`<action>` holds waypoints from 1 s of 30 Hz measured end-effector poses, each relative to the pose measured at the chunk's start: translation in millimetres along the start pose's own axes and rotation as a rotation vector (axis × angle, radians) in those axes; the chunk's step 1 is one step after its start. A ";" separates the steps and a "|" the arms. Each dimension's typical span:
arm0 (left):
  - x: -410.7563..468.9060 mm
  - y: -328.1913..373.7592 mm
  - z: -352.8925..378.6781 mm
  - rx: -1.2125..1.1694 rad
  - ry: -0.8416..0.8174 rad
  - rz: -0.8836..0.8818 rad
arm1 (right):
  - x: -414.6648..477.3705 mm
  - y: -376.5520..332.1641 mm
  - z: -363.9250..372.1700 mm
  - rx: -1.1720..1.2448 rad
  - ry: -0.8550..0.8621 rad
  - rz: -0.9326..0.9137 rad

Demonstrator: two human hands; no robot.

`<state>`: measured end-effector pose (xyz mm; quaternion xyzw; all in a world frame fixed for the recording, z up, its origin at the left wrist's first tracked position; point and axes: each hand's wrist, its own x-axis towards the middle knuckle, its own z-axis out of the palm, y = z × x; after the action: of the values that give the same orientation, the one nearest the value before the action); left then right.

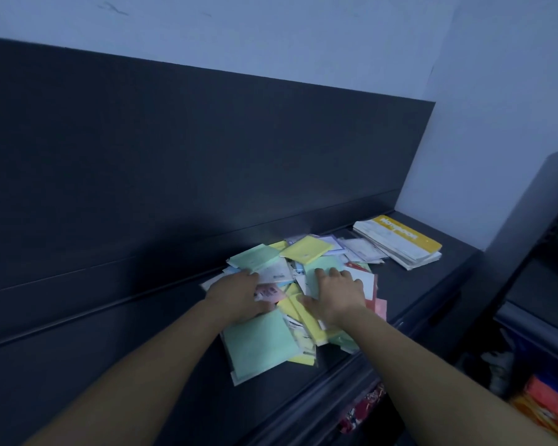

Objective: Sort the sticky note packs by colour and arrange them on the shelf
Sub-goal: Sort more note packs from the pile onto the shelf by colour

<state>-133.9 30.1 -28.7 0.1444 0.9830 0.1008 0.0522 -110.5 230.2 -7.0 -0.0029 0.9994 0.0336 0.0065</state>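
Both bare forearms reach up from the near edge of the head view toward a loose pile of sticky note packs (pixel 290 284) on a dark shelf (pixel 126 365). Left hand (pixel 236 296) lies palm down on the left side of the pile, fingers spread wide and flat over a pink pack (pixel 269 292) and white ones, its heel at the far edge of a large green pack (pixel 258 342) that lies nearest of all. Right hand (pixel 335 292) is also palm down and wide, fingers pointing far and left across a green pack, thumb touching a yellow pack (pixel 306 317) that slants through the middle of the pile. Neither hand grips anything; both press flat on the heap.

Packs in the pile are green, yellow, pink, red and white, mixed and overlapping, none sorted. One yellow pack (pixel 306 249) sits on top at the far side, beside another green pack (pixel 255 257) to its left.

Far right on the shelf, apart from the pile, lies a stack of booklets (pixel 400 243) with a yellow cover; its white lettering appears to read "Notebook", upside down from here.

Behind the shelf rises a dark back panel (pixel 174 156), with a pale wall (pixel 271 27) above and to the right. Light is dim and bluish. At lower right, blurred orange and red packages (pixel 545 410) sit below, and a red patterned item (pixel 364 407) shows under the shelf edge.
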 end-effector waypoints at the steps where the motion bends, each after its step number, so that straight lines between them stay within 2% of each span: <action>1: 1.5 1.2 -0.3 0.031 0.032 0.010 | 2.3 0.0 -0.9 0.010 0.019 -0.015; 5: 1.5 13.2 0.3 0.183 0.169 0.047 | 4.2 -3.4 -8.2 -0.031 0.060 -0.115; 9: -5.8 18.8 -6.5 0.338 0.185 0.049 | -1.2 -5.9 -17.5 -0.035 0.105 -0.212; 13: -19.4 17.9 -19.1 0.244 0.387 -0.020 | -3.7 -1.7 -19.3 -0.010 0.169 -0.228; 16: -27.0 17.7 -27.5 0.053 0.556 -0.046 | -7.0 1.8 -23.5 0.087 0.295 -0.199; 21: -40.4 18.2 -43.4 -0.574 0.717 -0.284 | -9.6 -5.9 -39.0 0.569 0.423 -0.062; 27: -69.6 4.0 -43.7 -1.109 0.742 -0.446 | -14.6 -25.0 -44.3 1.095 0.364 -0.011; 30: -91.0 -3.5 -43.0 -1.294 0.802 -0.543 | -17.0 -37.6 -40.1 1.253 0.284 0.046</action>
<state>-53.8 -7.9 19.1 -0.2053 0.6744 0.6779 -0.2085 -93.8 190.1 30.7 0.0185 0.8203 -0.5575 -0.1264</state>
